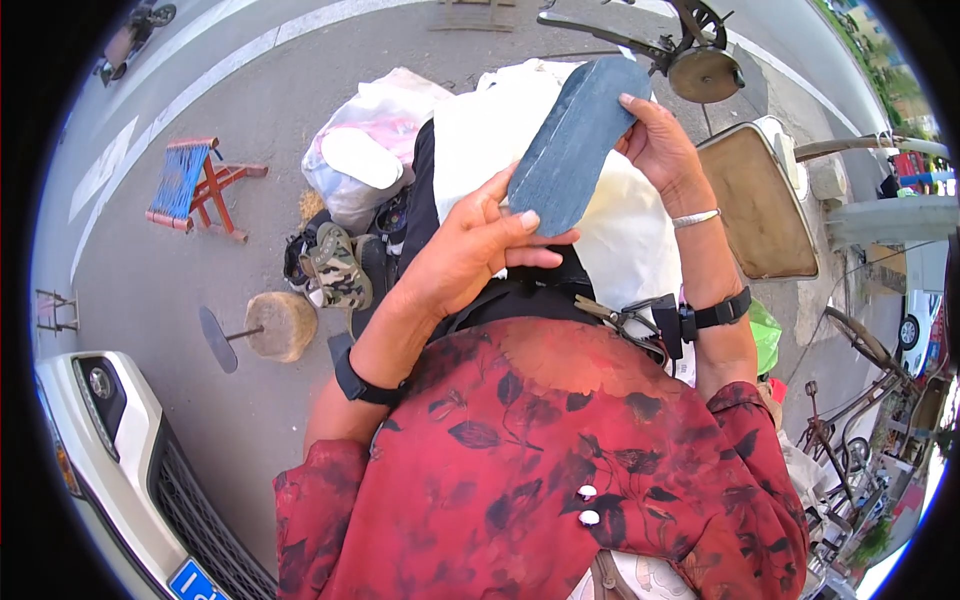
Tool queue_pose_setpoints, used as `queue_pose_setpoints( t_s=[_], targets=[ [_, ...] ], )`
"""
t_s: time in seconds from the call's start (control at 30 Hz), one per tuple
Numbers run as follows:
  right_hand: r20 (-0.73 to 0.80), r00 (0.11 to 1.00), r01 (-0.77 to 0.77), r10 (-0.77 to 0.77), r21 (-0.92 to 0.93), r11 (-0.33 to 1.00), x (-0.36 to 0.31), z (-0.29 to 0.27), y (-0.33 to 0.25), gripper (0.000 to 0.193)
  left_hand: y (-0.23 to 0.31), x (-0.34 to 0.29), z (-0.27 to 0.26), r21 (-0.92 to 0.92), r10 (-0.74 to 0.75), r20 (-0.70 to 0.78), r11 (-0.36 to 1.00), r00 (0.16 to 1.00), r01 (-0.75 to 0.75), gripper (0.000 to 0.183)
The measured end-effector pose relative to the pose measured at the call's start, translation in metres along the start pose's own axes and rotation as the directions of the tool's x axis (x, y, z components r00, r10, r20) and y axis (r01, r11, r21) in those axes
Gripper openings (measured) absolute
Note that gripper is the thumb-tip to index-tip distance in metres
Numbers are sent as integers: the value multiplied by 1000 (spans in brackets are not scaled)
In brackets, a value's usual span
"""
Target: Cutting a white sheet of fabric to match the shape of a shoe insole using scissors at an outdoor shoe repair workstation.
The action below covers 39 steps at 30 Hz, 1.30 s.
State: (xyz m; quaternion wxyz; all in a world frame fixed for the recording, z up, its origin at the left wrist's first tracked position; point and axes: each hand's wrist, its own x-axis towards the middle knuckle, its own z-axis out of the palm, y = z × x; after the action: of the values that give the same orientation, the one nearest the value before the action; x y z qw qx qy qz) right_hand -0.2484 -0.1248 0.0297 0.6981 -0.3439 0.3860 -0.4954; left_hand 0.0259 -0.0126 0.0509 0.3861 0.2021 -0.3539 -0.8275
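Observation:
A dark blue-grey shoe sole (582, 140) with a finely ribbed surface is held slanting over my lap. My left hand (478, 240) grips its lower end, thumb on the upper face and some fingers showing below the edge. Near the far right end, my right hand (662, 150) pinches the sole's edge, its thumb on top and the other fingers partly hidden behind. Under the sole, a white cloth (480, 120) covers my legs. Pliers (605, 311) with worn handles lie by my waist, below the cloth.
Left of me are a plastic bag with a white insole (362, 157), camouflage shoes (337, 268), a folding stool (195, 185) and a stone block (283, 327) with a metal plate. A white car (120, 430) stands lower left. Right are a brown-topped tray (757, 205) and a hand-wheel machine (700, 55).

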Motion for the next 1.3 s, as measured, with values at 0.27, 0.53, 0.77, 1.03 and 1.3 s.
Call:
queue_pose_setpoints(
  t_s=[0.27, 0.53, 0.77, 1.03, 1.3],
  targets=[
    [151, 987, 113, -50, -445, 888, -52, 65, 5, 29, -57, -50, -34, 362, -276, -48, 891, 960, 274, 25],
    [146, 978, 201, -152, -433, 879, -80, 95, -4, 26, -64, -42, -42, 516, -239, -101, 817, 966, 257, 17],
    [226, 970, 200, -93, -514, 834, -83, 90, -8, 26, -38, -33, -25, 732, -187, -119, 647, 975, 213, 30],
    [294, 956, 143, 3, -474, 869, -81, 90, -4, 34, 21, 14, 5, 384, 282, -28, 889, 959, -250, 69],
    [263, 963, 82, 56, -487, 869, -83, 88, -3, 37, 33, 37, 28, 380, 271, -37, 894, 962, -237, 51]
  ],
)
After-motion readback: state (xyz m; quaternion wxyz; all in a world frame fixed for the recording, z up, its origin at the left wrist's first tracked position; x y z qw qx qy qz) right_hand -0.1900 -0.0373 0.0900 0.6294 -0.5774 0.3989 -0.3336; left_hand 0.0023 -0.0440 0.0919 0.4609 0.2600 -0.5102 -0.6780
